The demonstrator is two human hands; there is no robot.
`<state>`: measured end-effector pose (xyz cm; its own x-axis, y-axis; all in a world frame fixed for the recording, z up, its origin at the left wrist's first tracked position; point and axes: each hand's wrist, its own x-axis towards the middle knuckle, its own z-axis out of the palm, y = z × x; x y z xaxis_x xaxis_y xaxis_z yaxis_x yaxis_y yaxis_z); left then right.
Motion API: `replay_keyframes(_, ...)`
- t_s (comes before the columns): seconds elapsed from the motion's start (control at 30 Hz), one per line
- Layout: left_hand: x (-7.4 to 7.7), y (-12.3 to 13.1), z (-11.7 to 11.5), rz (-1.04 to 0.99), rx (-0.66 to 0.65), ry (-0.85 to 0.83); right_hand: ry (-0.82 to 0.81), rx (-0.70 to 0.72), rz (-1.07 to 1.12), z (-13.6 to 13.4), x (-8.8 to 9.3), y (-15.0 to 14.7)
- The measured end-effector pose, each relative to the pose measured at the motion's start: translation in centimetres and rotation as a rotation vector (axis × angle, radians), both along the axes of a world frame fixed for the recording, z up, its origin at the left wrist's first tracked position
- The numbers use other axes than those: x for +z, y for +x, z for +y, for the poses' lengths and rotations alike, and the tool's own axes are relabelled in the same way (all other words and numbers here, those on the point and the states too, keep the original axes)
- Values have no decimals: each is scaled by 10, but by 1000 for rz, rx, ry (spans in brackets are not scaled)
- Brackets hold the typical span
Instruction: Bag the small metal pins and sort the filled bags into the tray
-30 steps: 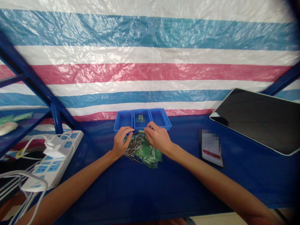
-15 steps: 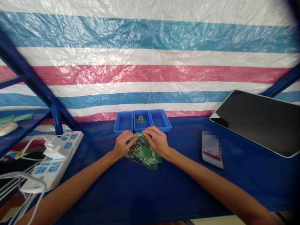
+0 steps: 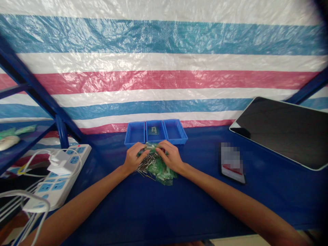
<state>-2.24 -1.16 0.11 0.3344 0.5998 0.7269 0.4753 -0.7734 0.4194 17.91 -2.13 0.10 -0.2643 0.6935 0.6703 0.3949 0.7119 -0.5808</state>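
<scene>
A pile of thin metal nail-like pins [image 3: 144, 164] lies on the blue table, mixed with small green-tinted plastic bags [image 3: 164, 176] to its right. My left hand [image 3: 133, 158] is at the pile's far left side, its fingers closed on the left edge of a small plastic bag [image 3: 150, 146]. Across from it, my right hand [image 3: 172, 156] pinches the same bag's right edge, thumb and fingers together. What is inside this bag is too small to make out. Just beyond my hands stand three blue trays; a small clear packet [image 3: 154, 130] lies in the middle tray [image 3: 155, 139].
The left tray [image 3: 135, 133] and right tray [image 3: 175, 131] flank the middle one. A phone [image 3: 232, 164] and a dark-screened tablet-like panel [image 3: 284, 133] lie on the right. At the left are a white power strip [image 3: 74, 174] with cables and a blue metal frame [image 3: 61, 128].
My right hand's fingers have come down and curled in onto the bag's edge. My left hand has barely moved. The pile looks the same.
</scene>
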Motion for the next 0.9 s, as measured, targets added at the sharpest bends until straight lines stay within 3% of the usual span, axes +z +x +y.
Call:
replay_keyframes(0.43, 1, 0, -1, -20, -63, -4, 32, -14, -65, 1, -10, 0)
replay_keyframes(0.9, -6, 0, 0, 14, 61, 17, 35, -12, -51, -1, -10, 1)
